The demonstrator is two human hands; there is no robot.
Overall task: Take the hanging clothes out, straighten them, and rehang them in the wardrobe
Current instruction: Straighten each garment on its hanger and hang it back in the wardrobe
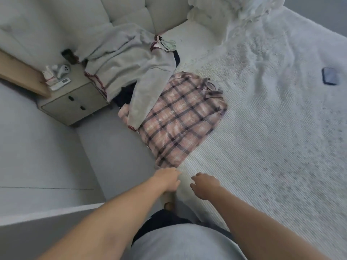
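Note:
A pink plaid shirt (180,119) lies flat near the left edge of the bed, collar pointing away from me. A grey sweater with red stitched trim (129,68) lies beyond it, one sleeve draped over the shirt's left side, with dark clothing underneath. My left hand (167,180) hovers just below the shirt's hem, fingers loosely curled and holding nothing. My right hand (204,185) is beside it over the bedspread, fingers relaxed and empty. The wardrobe is out of sight.
The white textured bedspread (272,137) covers the bed. A dark phone (330,76) lies at its right. A grey nightstand (75,102) with small items and a remote stands left of the bed. Pillows (225,10) and a padded headboard are at the far end.

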